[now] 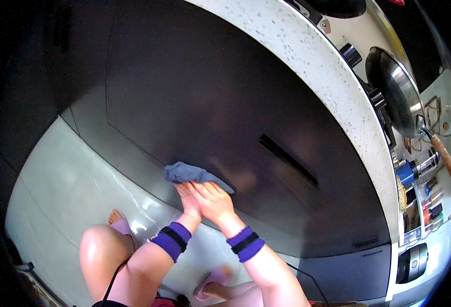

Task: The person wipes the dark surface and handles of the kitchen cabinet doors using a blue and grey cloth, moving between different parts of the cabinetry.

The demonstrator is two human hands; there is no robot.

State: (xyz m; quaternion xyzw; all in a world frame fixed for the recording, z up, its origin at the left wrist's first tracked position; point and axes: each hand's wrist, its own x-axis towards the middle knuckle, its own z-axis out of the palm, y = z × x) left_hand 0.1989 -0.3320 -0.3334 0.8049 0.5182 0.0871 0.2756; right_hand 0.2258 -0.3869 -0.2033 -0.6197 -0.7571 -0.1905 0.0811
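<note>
A blue-grey cloth [194,173] lies bunched against the glossy dark cabinet front [210,115], close to its lower edge. The fingers of my right hand [216,203] are on the cloth, hiding part of it. Alongside it, my left hand [189,199] also has its fingers at the cloth, partly overlapped by the right. Purple wristbands with black straps circle both forearms. To the right of the cloth is a long black recessed handle [288,160] in the cabinet front.
Above the cabinet runs a speckled white countertop edge [310,57]. A wok [394,96] with a wooden handle sits on the stove, near black knobs [350,55]. Bottles and jars [433,207] and a rice cooker [413,263] stand farther right. Pale floor tiles [56,184] lie below.
</note>
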